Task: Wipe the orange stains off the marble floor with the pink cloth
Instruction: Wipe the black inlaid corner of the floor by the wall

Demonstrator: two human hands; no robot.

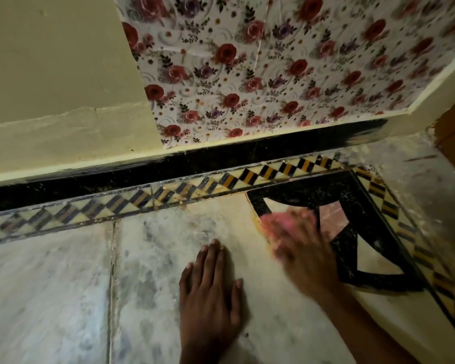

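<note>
Head view. We rested our left hand flat, fingers spread and holding nothing, on the marble floor. Our right hand, motion-blurred, pressed on the pink cloth; the grip appeared closed over the cloth, though the blur prevents certainty. The cloth lay at the edge of the black inlay near the room corner, touching an orange stain that curved along the inlay's left border. A patterned tile border ran beside a black skirting. Floral wallpaper covered the wall above.
</note>
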